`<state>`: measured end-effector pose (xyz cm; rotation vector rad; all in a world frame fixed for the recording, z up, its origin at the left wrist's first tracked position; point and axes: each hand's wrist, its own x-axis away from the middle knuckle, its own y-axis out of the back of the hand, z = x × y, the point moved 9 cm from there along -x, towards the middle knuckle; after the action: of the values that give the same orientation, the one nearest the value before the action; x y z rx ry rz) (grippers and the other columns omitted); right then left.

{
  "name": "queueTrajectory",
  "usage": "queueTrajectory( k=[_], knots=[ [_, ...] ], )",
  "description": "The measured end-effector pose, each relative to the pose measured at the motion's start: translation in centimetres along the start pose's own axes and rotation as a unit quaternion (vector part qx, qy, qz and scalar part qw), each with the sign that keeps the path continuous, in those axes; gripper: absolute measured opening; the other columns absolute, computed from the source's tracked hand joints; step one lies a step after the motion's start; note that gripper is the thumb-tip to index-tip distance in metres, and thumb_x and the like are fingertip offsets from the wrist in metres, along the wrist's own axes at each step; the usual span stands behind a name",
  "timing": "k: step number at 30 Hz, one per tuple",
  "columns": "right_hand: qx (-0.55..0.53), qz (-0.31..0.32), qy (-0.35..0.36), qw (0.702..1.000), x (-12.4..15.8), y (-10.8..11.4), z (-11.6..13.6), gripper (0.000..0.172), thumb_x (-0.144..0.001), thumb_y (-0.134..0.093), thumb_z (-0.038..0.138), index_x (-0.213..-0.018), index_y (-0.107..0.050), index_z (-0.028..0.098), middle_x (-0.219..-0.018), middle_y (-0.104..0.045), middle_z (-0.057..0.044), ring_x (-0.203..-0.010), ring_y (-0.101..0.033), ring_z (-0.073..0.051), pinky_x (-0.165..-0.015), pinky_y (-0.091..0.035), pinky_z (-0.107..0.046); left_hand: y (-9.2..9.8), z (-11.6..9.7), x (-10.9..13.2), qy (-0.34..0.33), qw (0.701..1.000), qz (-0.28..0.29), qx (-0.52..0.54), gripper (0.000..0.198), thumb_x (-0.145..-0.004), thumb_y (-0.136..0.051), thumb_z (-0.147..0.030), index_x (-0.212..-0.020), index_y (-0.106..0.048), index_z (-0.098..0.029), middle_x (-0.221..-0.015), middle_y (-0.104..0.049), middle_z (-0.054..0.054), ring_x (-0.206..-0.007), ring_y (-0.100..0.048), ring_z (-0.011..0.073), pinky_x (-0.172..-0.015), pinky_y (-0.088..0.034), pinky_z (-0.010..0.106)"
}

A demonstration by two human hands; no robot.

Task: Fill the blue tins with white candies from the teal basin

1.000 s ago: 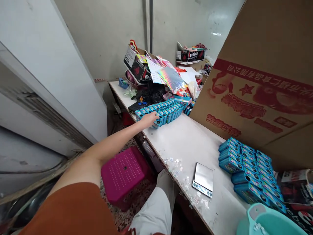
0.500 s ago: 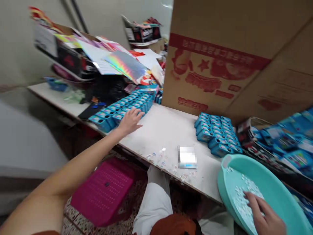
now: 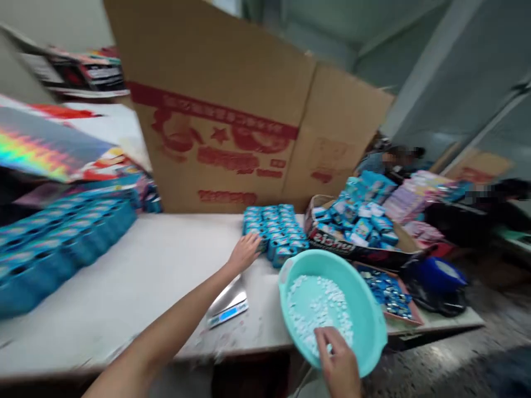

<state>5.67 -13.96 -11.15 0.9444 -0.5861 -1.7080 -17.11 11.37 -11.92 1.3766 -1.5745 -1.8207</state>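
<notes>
My left hand (image 3: 245, 251) reaches over the table to the front left corner of a block of small blue boxes (image 3: 276, 229); its fingertips are at the nearest box, and contact is hard to tell. Below that forearm lies a silver scale (image 3: 229, 301) with a lit blue display, partly covered by the arm. My right hand (image 3: 338, 359) is inside a turquoise basin (image 3: 373, 331), thumb and fingers pinched at the small white pieces (image 3: 319, 304). Whatever sits between those fingertips is too small to make out.
Rows of blue boxes (image 3: 62, 237) stand at the left. A large cardboard sheet (image 3: 215, 121) rises behind the table (image 3: 166, 265). Right of it are a carton (image 3: 357, 251) of blue packets, a tray of blue pieces (image 3: 388, 293) and a dark blue item (image 3: 440, 276). People sit farther back.
The view has swung right. My left hand has left the long rows of boxes and moved right to the smaller block. My right hand remains in the basin.
</notes>
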Motion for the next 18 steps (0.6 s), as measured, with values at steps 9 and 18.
queueTrajectory(
  k=[9,18],
  knots=[
    [0.053,-0.149,0.082,0.984,-0.5,0.9,1.1,0.03,-0.09,-0.042,0.034,-0.068,-0.06,0.024,-0.062,-0.06,-0.001,-0.061,-0.06,-0.014,-0.061,-0.045,-0.022,-1.2,-1.5,-1.4,-0.035,0.999,-0.021,-0.007,0.03,-0.077,-0.04,-0.009,-0.09,-0.059,-0.028,-0.109,-0.062,0.006,-0.106,-0.055,0.0271,-0.088,-0.043,0.042],
    [0.05,0.005,0.0,0.999,0.4,0.6,0.0,0.033,-0.09,-0.041,0.041,-0.09,-0.067,0.02,-0.091,-0.068,-0.005,-0.084,-0.062,-0.015,-0.071,-0.042,-0.022,5.2,-0.2,3.6,0.082,0.995,-0.009,0.048,0.029,-0.076,-0.055,-0.02,-0.105,-0.05,-0.018,-0.102,-0.061,0.01,-0.098,-0.056,0.0249,-0.086,-0.042,0.036]
  ],
)
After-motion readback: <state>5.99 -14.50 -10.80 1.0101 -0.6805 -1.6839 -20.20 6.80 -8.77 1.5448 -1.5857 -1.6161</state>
